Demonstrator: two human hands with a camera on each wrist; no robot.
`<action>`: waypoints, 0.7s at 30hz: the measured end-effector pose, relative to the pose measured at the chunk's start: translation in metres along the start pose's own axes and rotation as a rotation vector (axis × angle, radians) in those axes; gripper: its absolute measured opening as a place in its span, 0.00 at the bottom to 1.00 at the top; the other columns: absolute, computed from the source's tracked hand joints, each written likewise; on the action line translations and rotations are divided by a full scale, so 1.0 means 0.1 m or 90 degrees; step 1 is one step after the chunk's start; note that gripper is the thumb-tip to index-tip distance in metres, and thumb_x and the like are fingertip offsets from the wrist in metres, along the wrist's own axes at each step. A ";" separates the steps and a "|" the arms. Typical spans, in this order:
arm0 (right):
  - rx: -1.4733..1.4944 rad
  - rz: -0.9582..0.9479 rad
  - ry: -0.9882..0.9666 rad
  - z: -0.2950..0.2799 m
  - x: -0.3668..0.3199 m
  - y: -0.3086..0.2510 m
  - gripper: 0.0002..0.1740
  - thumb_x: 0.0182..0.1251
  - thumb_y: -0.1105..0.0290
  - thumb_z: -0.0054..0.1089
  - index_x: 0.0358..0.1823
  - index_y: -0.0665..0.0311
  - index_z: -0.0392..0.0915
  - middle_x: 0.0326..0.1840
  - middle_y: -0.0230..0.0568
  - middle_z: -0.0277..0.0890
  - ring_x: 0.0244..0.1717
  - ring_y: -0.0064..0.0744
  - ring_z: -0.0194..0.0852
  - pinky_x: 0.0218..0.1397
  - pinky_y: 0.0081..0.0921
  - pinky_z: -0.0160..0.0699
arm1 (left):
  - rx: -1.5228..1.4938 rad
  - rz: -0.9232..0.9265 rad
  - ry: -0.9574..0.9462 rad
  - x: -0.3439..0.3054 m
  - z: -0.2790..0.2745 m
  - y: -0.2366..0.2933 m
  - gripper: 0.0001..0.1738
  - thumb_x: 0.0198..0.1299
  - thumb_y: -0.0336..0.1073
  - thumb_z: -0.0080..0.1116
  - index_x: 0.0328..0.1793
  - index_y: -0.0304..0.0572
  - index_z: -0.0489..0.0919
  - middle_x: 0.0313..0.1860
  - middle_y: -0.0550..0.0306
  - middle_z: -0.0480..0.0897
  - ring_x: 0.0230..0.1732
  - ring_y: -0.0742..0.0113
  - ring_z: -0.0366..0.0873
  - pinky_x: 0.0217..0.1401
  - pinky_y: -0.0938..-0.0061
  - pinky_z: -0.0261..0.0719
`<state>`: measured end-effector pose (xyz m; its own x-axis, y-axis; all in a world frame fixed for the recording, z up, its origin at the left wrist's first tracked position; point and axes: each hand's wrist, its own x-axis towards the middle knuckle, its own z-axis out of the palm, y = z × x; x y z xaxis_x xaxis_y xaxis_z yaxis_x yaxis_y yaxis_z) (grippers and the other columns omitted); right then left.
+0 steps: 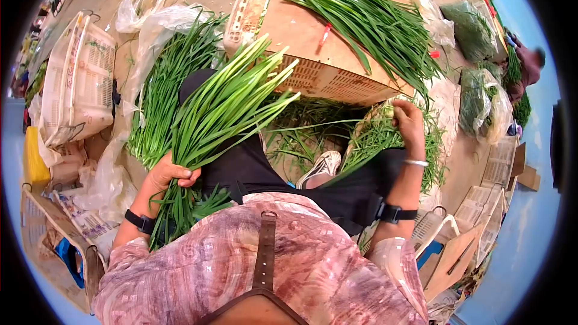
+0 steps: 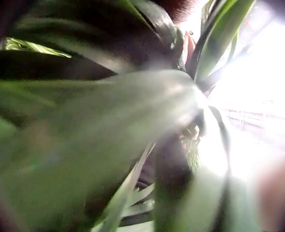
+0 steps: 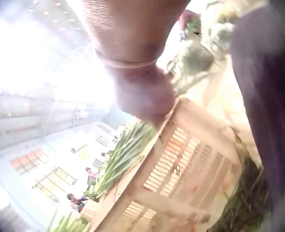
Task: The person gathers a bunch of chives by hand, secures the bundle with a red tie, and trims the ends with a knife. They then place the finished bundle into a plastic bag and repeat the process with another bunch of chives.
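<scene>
My left hand [image 1: 171, 171] grips a thick bunch of garlic chives [image 1: 223, 96], pale stem ends pointing up and away, leaf tips hanging down past the wrist. In the left wrist view, blurred chive leaves [image 2: 94, 140] cover most of the picture. Over the right knee, my right hand [image 1: 409, 121] has its fingers curled and pinches the end of a long single chive leaf [image 1: 325, 125], which stretches across from the bunch. The right wrist view shows the same hand [image 3: 145, 94] blurred beside an upturned crate [image 3: 176, 169], its fingertips mostly hidden.
A board-topped crate [image 1: 313, 75] ahead bears a pile of chives [image 1: 367, 24]. More chives [image 1: 156, 108] lie on plastic at the left. Loose leaves [image 1: 379, 135] heap by the right leg. White crates [image 1: 81, 84] stand left; filled bags [image 1: 472, 30] lie right, near another person [image 1: 527, 72].
</scene>
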<state>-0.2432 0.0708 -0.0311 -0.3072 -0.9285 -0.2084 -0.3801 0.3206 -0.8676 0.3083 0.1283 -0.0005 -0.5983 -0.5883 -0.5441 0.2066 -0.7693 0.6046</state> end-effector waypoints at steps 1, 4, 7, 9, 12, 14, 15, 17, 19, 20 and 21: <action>-0.590 -0.114 0.084 -0.12 -0.04 -0.03 0.15 0.59 0.68 0.58 0.42 0.73 0.77 0.36 0.49 0.80 0.32 0.38 0.79 0.36 0.28 0.77 | 0.008 0.002 0.012 -0.01 -0.04 -0.02 0.33 0.43 0.31 0.68 0.56 0.33 0.66 0.22 0.52 0.73 0.13 0.75 0.63 0.15 0.81 0.58; -0.498 -0.161 0.074 0.05 0.07 -0.15 0.21 0.54 0.63 0.62 0.44 0.73 0.78 0.41 0.54 0.79 0.42 0.46 0.79 0.48 0.33 0.75 | 0.032 0.008 0.024 0.01 -0.05 -0.01 0.33 0.42 0.32 0.68 0.55 0.32 0.67 0.21 0.53 0.72 0.13 0.75 0.63 0.15 0.81 0.58; 0.008 0.097 -0.182 0.88 0.09 -0.47 0.29 0.61 0.55 0.60 0.54 0.75 0.73 0.45 0.49 0.79 0.44 0.36 0.79 0.44 0.28 0.79 | 0.053 0.000 0.032 0.02 -0.08 -0.03 0.33 0.40 0.32 0.68 0.54 0.31 0.68 0.19 0.54 0.72 0.12 0.75 0.62 0.15 0.81 0.58; 0.205 0.202 -0.338 1.47 0.12 -0.48 0.27 0.65 0.56 0.57 0.55 0.74 0.69 0.45 0.45 0.77 0.40 0.34 0.80 0.37 0.26 0.83 | 0.061 -0.003 0.033 0.06 -0.12 -0.03 0.33 0.40 0.32 0.68 0.54 0.30 0.68 0.18 0.54 0.71 0.12 0.75 0.62 0.15 0.81 0.58; 0.356 0.275 -0.522 1.99 0.08 -0.36 0.20 0.61 0.64 0.62 0.48 0.72 0.75 0.38 0.40 0.79 0.33 0.31 0.80 0.30 0.24 0.81 | 0.068 -0.012 0.035 0.09 -0.16 -0.01 0.32 0.39 0.32 0.68 0.53 0.29 0.69 0.18 0.54 0.72 0.12 0.73 0.63 0.14 0.80 0.59; 0.457 0.171 -0.427 1.99 -0.06 -0.49 0.13 0.60 0.70 0.61 0.42 0.71 0.78 0.35 0.39 0.80 0.31 0.27 0.79 0.30 0.21 0.79 | 0.084 -0.001 0.020 0.07 -0.18 -0.02 0.32 0.39 0.34 0.68 0.52 0.29 0.69 0.19 0.52 0.73 0.12 0.71 0.65 0.15 0.79 0.62; 0.392 0.089 -0.372 1.87 -0.13 -0.60 0.11 0.60 0.71 0.60 0.41 0.71 0.79 0.32 0.38 0.80 0.30 0.26 0.78 0.31 0.21 0.79 | 0.094 0.013 0.053 0.05 -0.12 -0.01 0.32 0.38 0.35 0.68 0.51 0.28 0.70 0.19 0.50 0.74 0.12 0.69 0.67 0.15 0.79 0.64; 0.309 -0.091 -0.254 1.57 -0.29 -0.81 0.08 0.60 0.75 0.59 0.38 0.71 0.80 0.30 0.38 0.80 0.31 0.23 0.77 0.32 0.18 0.77 | 0.083 0.033 0.042 0.06 -0.15 -0.06 0.32 0.38 0.35 0.68 0.51 0.28 0.70 0.19 0.50 0.74 0.12 0.69 0.67 0.15 0.78 0.64; 0.389 -0.077 -0.205 1.29 -0.29 -0.79 0.05 0.61 0.75 0.58 0.36 0.69 0.81 0.33 0.42 0.81 0.29 0.24 0.78 0.30 0.17 0.79 | 0.074 0.046 0.017 0.08 -0.23 -0.13 0.31 0.39 0.34 0.67 0.51 0.28 0.69 0.19 0.50 0.73 0.12 0.68 0.67 0.14 0.78 0.64; 0.564 -0.039 -0.190 1.15 -0.22 -0.70 0.04 0.61 0.74 0.58 0.35 0.67 0.79 0.30 0.41 0.80 0.25 0.25 0.78 0.25 0.17 0.79 | 0.076 0.043 0.012 0.08 -0.23 -0.12 0.31 0.39 0.34 0.67 0.51 0.28 0.69 0.19 0.50 0.73 0.12 0.68 0.67 0.14 0.78 0.64; 0.629 0.056 -0.154 0.92 -0.16 -0.64 0.03 0.62 0.73 0.58 0.33 0.65 0.76 0.26 0.39 0.77 0.22 0.25 0.75 0.21 0.16 0.78 | 0.064 0.026 0.015 0.07 -0.21 -0.10 0.31 0.40 0.34 0.67 0.51 0.28 0.69 0.18 0.50 0.73 0.12 0.69 0.66 0.14 0.78 0.63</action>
<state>-0.1336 0.0484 -0.0141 -0.0741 -0.9573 -0.2795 0.5588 0.1923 -0.8067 0.3188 0.1265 -0.0223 -0.5726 -0.6254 -0.5301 0.1515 -0.7162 0.6812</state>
